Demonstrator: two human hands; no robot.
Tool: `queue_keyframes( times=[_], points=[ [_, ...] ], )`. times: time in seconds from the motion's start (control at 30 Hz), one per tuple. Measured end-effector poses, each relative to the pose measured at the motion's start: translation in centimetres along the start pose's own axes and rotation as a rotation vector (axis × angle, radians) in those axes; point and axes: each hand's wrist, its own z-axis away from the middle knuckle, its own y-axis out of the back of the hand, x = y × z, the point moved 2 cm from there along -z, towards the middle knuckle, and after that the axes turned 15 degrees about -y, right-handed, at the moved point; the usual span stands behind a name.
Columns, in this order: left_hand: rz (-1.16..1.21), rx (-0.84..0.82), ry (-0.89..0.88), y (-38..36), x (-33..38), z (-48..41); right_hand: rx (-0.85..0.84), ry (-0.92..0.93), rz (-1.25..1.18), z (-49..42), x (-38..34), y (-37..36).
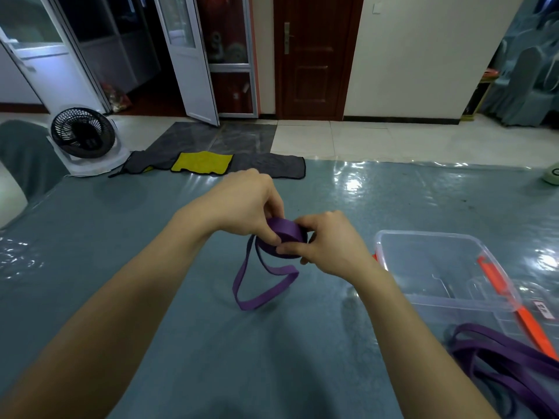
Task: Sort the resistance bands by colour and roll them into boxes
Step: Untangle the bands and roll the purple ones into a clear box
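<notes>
Blue-grey table (121,267) under a shiny clear cover took up most of the view, with bare cloth running wide across its near and left parts, out to the left edge.

Near right, at the table's corner, sat a loose pile of purple bands (508,358); couldn't count the strands, they were tangled. Just beyond it lay one orange band (496,279), running along the right side of one clear plastic box (429,234), partly seen through its wall. Couldn't tell if it was inside or under it.

Mid-table, both hands were on a single purple band (287,231), held a bit above the cloth and just left of the box. The left hand (245,204) came over the top with fingers curled round the rolled part, and the right hand (329,243) pinched the same roll from the right side. The unrolled tail hung down in a loop whose lower end looked to reach the table.

Past the far edge, on the pale tiled floor: one black fan (81,131) far left, one yellow towel (201,161) and a grey towel (269,164) beside it. Further back stood a brown door (314,55).
</notes>
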Motion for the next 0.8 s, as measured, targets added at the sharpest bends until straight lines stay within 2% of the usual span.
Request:
queue_keyframes(
  times=[0.1,0.23,0.33,0.43,0.53,0.67,0.8],
  points=[
    [0.28,0.079,-0.008,1.1,-1.0,0.2,-0.055,-0.038,-0.328,0.0,-0.1,1.2],
    [0.674,0.304,-0.02,1.5,-2.4,1.3,-0.117,-0.014,-0.775,0.6,-0.6,2.9],
    [0.826,0.448,-0.017,0.1,-2.2,1.6,-0.087,-0.01,-0.983,0.8,-0.4,2.9],
    [0.842,0.49,0.013,-1.3,-1.7,1.4,-0.076,-0.069,-1.135,1.2,0.2,1.2],
    [0.78,0.447,0.077,-1.8,-1.8,1.8,-0.11,-0.105,-1.082,1.5,1.2,-0.2],
    [0.602,0.26,0.14,-1.9,-1.9,2.4,-0.103,-0.121,-0.608,1.7,2.3,0.7],
    [0.292,0.077,0.146,-1.7,-0.4,1.7,-0.092,-0.116,-0.302,1.7,1.2,1.5]
  ],
)
